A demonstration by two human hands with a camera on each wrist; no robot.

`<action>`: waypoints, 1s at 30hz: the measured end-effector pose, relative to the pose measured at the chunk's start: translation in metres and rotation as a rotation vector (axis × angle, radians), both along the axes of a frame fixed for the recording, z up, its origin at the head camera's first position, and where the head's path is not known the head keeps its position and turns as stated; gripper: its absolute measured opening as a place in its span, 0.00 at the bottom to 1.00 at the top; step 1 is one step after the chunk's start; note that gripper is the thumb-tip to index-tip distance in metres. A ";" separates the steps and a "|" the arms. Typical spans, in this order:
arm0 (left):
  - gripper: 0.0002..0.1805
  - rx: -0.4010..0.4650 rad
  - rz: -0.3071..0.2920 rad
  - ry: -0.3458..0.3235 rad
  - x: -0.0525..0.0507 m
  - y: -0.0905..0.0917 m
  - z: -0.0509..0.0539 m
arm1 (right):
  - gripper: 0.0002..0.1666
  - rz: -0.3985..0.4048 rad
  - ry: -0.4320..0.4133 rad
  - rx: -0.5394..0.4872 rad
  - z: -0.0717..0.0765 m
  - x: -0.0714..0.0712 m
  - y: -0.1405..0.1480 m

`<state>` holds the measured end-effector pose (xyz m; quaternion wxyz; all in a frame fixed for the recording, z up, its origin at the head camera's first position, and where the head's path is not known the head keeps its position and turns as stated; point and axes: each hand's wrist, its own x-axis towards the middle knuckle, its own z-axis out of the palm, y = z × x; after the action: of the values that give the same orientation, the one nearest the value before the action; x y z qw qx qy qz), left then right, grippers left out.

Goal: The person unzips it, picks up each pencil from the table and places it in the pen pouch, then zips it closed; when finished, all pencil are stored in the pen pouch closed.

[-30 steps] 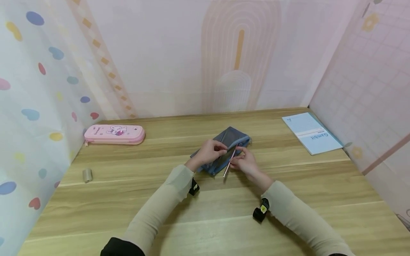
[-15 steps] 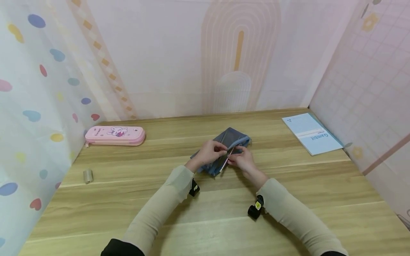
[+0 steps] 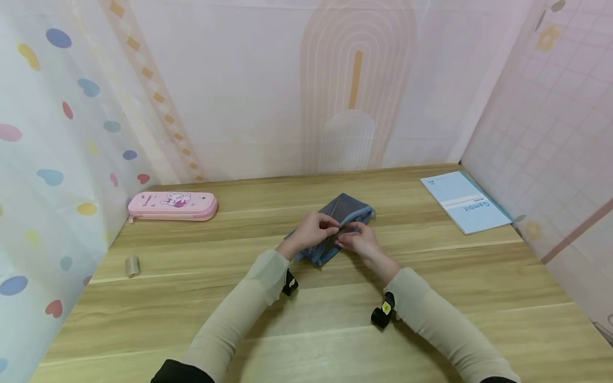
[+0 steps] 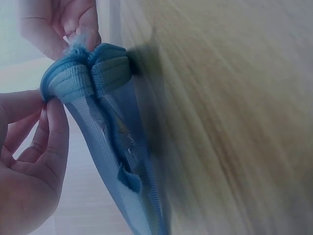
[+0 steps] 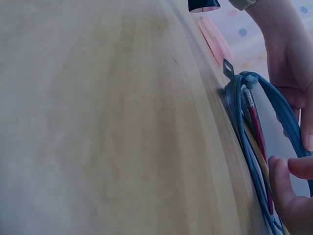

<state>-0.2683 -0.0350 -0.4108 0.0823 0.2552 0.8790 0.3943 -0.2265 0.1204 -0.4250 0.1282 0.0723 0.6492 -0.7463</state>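
A blue mesh zipper pouch (image 3: 343, 206) lies mid-table with its zipper side spread. My left hand (image 3: 311, 230) pinches one zipper edge between thumb and finger, as the left wrist view shows closely. My right hand (image 3: 360, 242) is at the pouch's mouth; in the right wrist view its thumb and fingertip are slightly apart with nothing seen between them. Inside the pouch there, a dark red pencil (image 5: 255, 120) with a silver end lies beside a yellow strip (image 5: 250, 134). The pencil's far end is hidden by the right fingers.
A pink pencil case (image 3: 173, 206) with a rabbit print lies at the back left. Below it stands a small grey cylinder (image 3: 132, 266). At the back right is a light blue booklet (image 3: 466, 202) by the wall. Patterned cloth walls border the table.
The pencil in my right fingers has swung in line with the pouch and gone inside it. The right fingers have let it go. My left hand keeps its pinch on the pouch edge.
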 end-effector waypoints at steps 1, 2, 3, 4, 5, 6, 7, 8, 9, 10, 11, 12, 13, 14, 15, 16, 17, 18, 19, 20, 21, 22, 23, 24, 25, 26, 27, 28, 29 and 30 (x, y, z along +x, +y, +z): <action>0.10 0.000 0.001 -0.003 0.000 0.000 0.000 | 0.28 0.001 -0.004 0.001 0.000 0.000 0.001; 0.10 0.001 0.003 -0.006 0.000 0.000 0.000 | 0.28 0.007 -0.004 0.006 0.000 0.000 0.001; 0.10 0.000 0.004 -0.005 0.000 -0.001 0.000 | 0.28 0.013 -0.002 0.014 0.000 0.000 0.002; 0.10 -0.003 0.006 -0.004 0.000 -0.001 0.000 | 0.27 0.021 0.003 0.018 0.000 0.001 0.004; 0.10 -0.005 0.008 -0.002 0.000 -0.001 -0.001 | 0.27 0.024 0.006 0.028 0.000 0.002 0.005; 0.10 -0.008 0.011 -0.001 0.000 -0.001 -0.001 | 0.27 0.030 0.011 0.040 0.001 0.003 0.007; 0.10 -0.012 0.014 -0.002 0.000 -0.001 -0.001 | 0.27 0.035 0.016 0.055 0.001 0.004 0.010; 0.10 -0.014 0.016 -0.006 0.000 -0.001 0.000 | 0.27 0.049 0.025 0.075 0.002 0.005 0.013; 0.10 -0.018 0.017 -0.007 0.000 -0.001 0.000 | 0.26 0.058 0.033 0.093 0.002 0.006 0.017; 0.10 -0.018 0.019 -0.012 0.000 -0.001 0.000 | 0.26 0.072 0.039 0.107 0.003 0.008 0.022; 0.10 -0.017 0.021 -0.018 0.001 -0.001 0.000 | 0.25 0.081 0.044 0.125 0.004 0.010 0.027; 0.10 -0.012 0.023 -0.025 0.001 -0.001 0.000 | 0.24 0.097 0.056 0.146 0.004 0.012 0.034; 0.10 -0.009 0.023 -0.027 0.000 -0.001 0.000 | 0.24 0.117 0.072 0.172 0.004 0.014 0.040; 0.10 -0.004 0.022 -0.031 0.001 -0.001 0.000 | 0.23 0.137 0.094 0.200 0.005 0.017 0.047; 0.10 -0.003 0.021 -0.034 0.001 -0.002 0.000 | 0.23 0.150 0.116 0.225 0.005 0.020 0.055; 0.10 -0.001 0.019 -0.035 0.001 -0.002 -0.001 | 0.23 0.167 0.138 0.258 0.005 0.023 0.062; 0.10 -0.002 0.019 -0.036 0.001 -0.003 -0.002 | 0.22 0.187 0.159 0.296 0.005 0.027 0.070; 0.10 -0.003 0.018 -0.036 0.001 -0.004 -0.003 | 0.21 0.207 0.180 0.344 0.005 0.031 0.078; 0.10 -0.004 0.015 -0.033 0.001 -0.005 -0.004 | 0.20 0.229 0.195 0.388 0.005 0.034 0.086; 0.10 -0.001 0.014 -0.034 0.001 -0.006 -0.004 | 0.18 0.253 0.204 0.425 0.006 0.038 0.094; 0.10 0.003 0.013 -0.033 0.001 -0.008 -0.005 | 0.16 0.283 0.205 0.464 0.006 0.042 0.101; 0.10 0.008 0.012 -0.031 0.001 -0.009 -0.006 | 0.14 0.321 0.203 0.501 0.008 0.045 0.108; 0.10 0.011 0.013 -0.030 0.000 -0.010 -0.006 | 0.11 0.359 0.204 0.535 0.008 0.049 0.114; 0.10 0.015 0.010 -0.026 0.000 -0.011 -0.006 | 0.09 0.400 0.222 0.574 0.009 0.051 0.120; 0.10 0.017 0.010 -0.026 0.000 -0.012 -0.005 | 0.07 0.440 0.228 0.609 0.010 0.055 0.124; 0.11 0.019 0.010 -0.026 0.000 -0.013 -0.004 | 0.06 0.477 0.241 0.645 0.011 0.058 0.129; 0.11 0.018 0.009 -0.024 0.000 -0.014 -0.004 | 0.05 0.510 0.257 0.675 0.012 0.061 0.132; 0.11 0.015 0.009 -0.021 0.000 -0.014 -0.003 | 0.06 0.539 0.275 0.695 0.013 0.064 0.135; 0.11 0.010 0.008 -0.018 0.000 -0.014 -0.002 | 0.07 0.561 0.296 0.720 0.013 0.067 0.138; 0.11 0.010 0.008 -0.018 0.000 -0.014 -0.002 | 0.08 0.582 0.312 0.742 0.015 0.070 0.141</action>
<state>-0.2680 -0.0494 -0.4127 0.0874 0.2484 0.8774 0.4011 -0.1570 0.2610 -0.4105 0.1982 -0.1835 0.8758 -0.3999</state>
